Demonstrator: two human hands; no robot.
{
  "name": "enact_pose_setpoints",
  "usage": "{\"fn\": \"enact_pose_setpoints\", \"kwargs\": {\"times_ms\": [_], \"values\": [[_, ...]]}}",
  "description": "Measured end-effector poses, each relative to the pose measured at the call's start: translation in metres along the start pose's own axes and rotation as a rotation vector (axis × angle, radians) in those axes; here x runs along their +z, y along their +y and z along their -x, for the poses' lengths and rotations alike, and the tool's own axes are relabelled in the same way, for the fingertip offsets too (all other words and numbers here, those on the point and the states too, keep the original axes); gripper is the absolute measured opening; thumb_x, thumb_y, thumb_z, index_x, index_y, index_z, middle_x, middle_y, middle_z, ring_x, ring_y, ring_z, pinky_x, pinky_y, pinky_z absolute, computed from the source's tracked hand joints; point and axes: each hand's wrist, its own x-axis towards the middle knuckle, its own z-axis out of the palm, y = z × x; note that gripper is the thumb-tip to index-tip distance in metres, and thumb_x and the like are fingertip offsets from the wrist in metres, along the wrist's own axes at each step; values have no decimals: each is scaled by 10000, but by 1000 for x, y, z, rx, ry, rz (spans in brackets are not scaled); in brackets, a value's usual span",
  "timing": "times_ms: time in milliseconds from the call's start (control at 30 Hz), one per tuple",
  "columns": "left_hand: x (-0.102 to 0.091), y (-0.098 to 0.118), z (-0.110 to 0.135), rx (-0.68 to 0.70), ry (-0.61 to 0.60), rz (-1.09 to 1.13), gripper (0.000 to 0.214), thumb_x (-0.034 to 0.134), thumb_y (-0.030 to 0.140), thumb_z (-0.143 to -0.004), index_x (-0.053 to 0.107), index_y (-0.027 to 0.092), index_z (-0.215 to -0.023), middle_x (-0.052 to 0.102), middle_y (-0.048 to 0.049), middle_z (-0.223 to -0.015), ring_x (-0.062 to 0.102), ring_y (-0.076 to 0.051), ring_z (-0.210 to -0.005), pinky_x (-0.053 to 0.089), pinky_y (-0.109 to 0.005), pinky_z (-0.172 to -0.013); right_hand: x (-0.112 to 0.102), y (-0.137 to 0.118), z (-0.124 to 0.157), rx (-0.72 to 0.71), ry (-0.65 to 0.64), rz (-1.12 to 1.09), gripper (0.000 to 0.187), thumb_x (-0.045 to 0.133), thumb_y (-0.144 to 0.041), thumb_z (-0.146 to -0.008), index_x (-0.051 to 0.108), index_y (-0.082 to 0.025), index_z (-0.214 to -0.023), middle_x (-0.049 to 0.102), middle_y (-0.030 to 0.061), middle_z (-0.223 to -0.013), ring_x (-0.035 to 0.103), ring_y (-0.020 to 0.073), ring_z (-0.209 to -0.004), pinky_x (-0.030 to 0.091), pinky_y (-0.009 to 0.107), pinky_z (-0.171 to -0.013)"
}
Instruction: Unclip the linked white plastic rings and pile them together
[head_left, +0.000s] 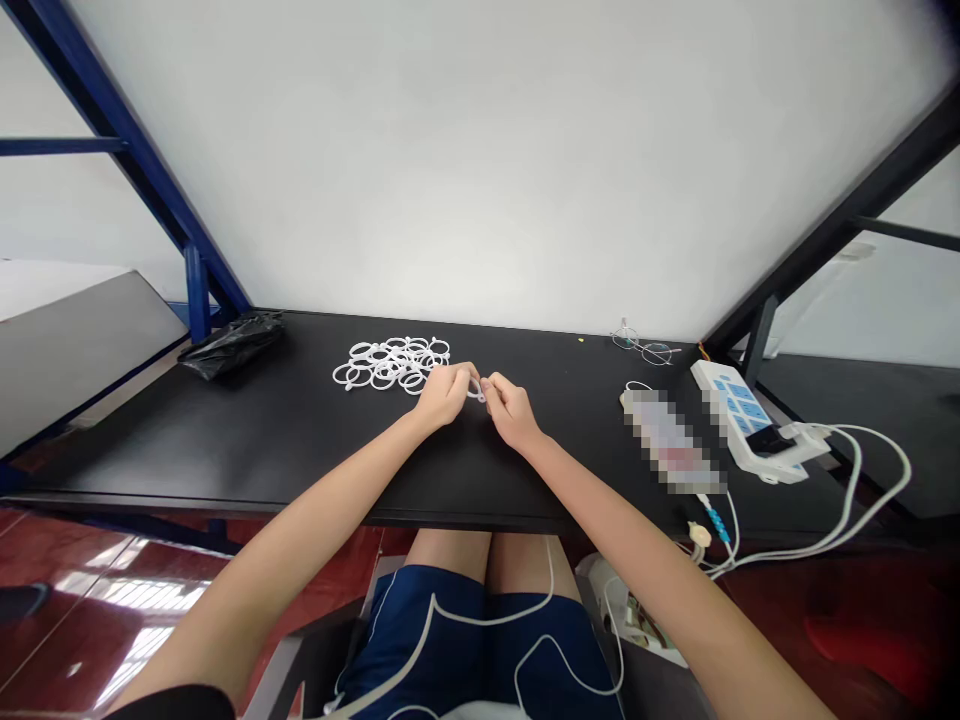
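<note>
A white plastic ring with a small knob is held between my two hands, just above the black table. My left hand is closed, its fingers curled round the ring's left side and hiding much of it. At the ring's right end, the thumb and fingers of my right hand pinch it by the knob. A loose pile of similar white rings lies flat on the table, just left of and beyond my left hand. Several of them overlap.
A crumpled black plastic bag lies at the far left. On the right are eyeglasses, a blurred phone on a cable and a white power strip with looping white cables. A white wall stands behind the table.
</note>
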Motion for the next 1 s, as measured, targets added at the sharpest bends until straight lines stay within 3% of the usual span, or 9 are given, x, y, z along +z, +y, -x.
{"fn": "enact_pose_setpoints", "kwargs": {"times_ms": [200, 367, 467, 667, 767, 900, 1000], "values": [[0, 2, 5, 100, 16, -145, 382, 304, 267, -904, 605, 166, -691, 541, -4, -578, 494, -146, -563, 371, -272, -627, -2, 0, -2, 57, 28, -85, 379, 477, -512, -937, 405, -226, -699, 391, -76, -520, 358, 84, -441, 308, 234, -464], [-1, 1, 5, 147, 99, -252, 434, 254, 270, -939, 635, 162, -761, 560, -6, -567, 505, -144, -532, 362, -270, -591, -2, -4, -2, 122, 22, -296, 322, 625, -530, -838, 545, -231, -928, 629, -30, -716, 548, 101, -465, 451, 244, -461], [-1, -1, 4, 139, 96, -282, 436, 253, 265, -946, 643, 164, -781, 572, -5, -565, 530, -146, -543, 380, -267, -599, -3, -4, -2, 91, 1, -287, 325, 638, -486, -838, 602, -227, -1031, 661, -9, -778, 621, 121, -508, 505, 262, -511], [-5, -5, 0, 111, 59, -326, 454, 244, 254, -974, 662, 167, -818, 593, -5, -575, 565, -148, -569, 409, -263, -610, -1, -2, -2, 21, -7, -118, 210, 631, -418, -853, 680, -217, -888, 632, -19, -618, 642, 144, -506, 491, 264, -536], [-8, -4, 1, 197, 58, -440, 411, 281, 267, -985, 660, 156, -869, 654, -36, -699, 604, -156, -650, 427, -266, -639, -2, -1, -1, 51, 10, -139, 210, 605, -419, -870, 663, -217, -854, 654, -10, -653, 613, 131, -476, 478, 261, -516], [-16, 3, 1, 298, 230, -531, 342, 320, 270, -991, 640, 152, -1010, 668, -75, -926, 610, -149, -732, 438, -248, -625, -7, 2, 0, 76, 111, -104, 246, 577, -403, -889, 604, -209, -741, 558, -32, -556, 511, 111, -442, 417, 255, -498], [-33, 9, -7, 313, 390, -559, 280, 393, 271, -965, 622, 159, -1081, 650, -94, -1013, 606, -197, -913, 487, -299, -786, -12, 3, -1, 76, 253, 5, 291, 573, -392, -888, 571, -207, -663, 495, -32, -548, 475, 116, -486, 399, 263, -523]]}}
